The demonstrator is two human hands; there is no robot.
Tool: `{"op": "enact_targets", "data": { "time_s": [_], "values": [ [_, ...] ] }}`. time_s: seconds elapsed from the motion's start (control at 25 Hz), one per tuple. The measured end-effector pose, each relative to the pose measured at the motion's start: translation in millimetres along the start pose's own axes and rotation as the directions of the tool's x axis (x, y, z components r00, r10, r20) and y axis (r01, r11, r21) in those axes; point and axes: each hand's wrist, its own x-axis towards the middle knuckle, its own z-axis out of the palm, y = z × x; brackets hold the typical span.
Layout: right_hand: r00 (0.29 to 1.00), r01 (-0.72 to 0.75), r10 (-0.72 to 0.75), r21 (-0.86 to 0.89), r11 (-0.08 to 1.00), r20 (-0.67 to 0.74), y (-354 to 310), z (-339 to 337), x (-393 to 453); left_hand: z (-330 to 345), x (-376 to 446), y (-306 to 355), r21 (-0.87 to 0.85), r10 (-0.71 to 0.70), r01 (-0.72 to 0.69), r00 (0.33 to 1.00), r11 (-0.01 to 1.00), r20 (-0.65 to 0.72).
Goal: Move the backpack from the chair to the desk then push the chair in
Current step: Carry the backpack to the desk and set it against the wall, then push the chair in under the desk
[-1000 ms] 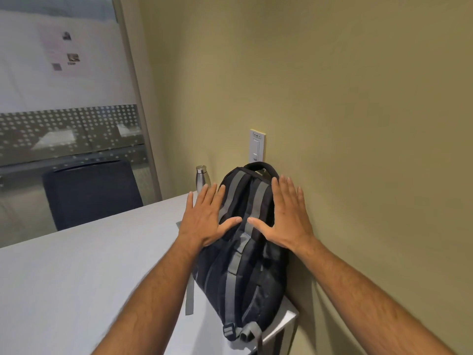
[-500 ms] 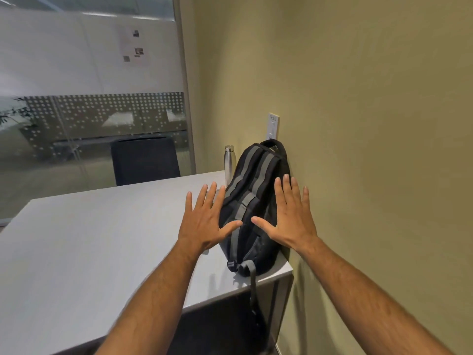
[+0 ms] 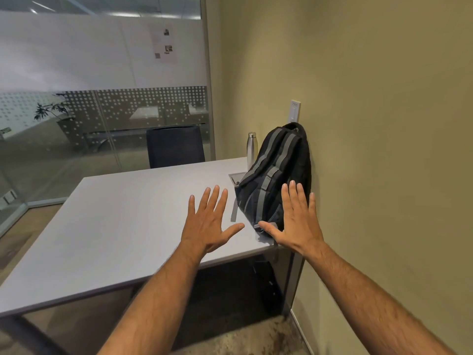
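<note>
The black backpack (image 3: 276, 175) with grey stripes lies on the right end of the grey desk (image 3: 122, 221), leaning against the olive wall. My left hand (image 3: 208, 221) hovers open over the desk, left of the backpack and apart from it. My right hand (image 3: 294, 219) is open too, fingers spread, in front of the backpack's lower end near the desk's front corner; whether it touches the fabric is unclear. A dark chair (image 3: 175, 146) stands behind the desk's far side. No chair shows on my side.
A steel bottle (image 3: 252, 149) stands upright on the desk behind the backpack. A wall plate (image 3: 294, 111) sits above the backpack. A glass partition (image 3: 102, 98) closes the far side. A dark strap hangs below the desk's right corner, above carpet.
Both hands came off the backpack and drew back toward me, staying open. My view pulled away from the desk, showing its front edge and the floor beneath.
</note>
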Motion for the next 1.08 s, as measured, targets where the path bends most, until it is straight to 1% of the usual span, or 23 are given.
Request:
{"op": "enact_targets", "data": {
  "time_s": [0.28,0.72,0.84,0.92,1.08],
  "values": [
    [1.000,-0.008,0.008,0.021,1.000,0.026,-73,-13,-101,-26,-127,-38,0.018,-0.017,0.016,0.996,1.000,0.083],
    [0.999,0.046,-0.045,0.092,0.995,-0.010,-145,-26,-207,-64,-269,-74,0.051,-0.070,0.065,0.992,0.997,0.102],
    [0.997,0.074,-0.074,0.107,0.992,0.002,-166,-30,-240,-68,-314,-83,0.040,-0.069,0.065,0.992,0.997,0.101],
    [0.996,0.086,-0.089,0.119,0.989,0.022,-184,-34,-263,-71,-346,-92,0.065,-0.072,0.065,0.990,0.996,0.118],
    [0.992,0.100,-0.110,0.143,0.985,0.064,-228,-42,-302,-80,-403,-113,0.076,-0.113,0.104,0.986,0.992,0.122]
  ]
}}
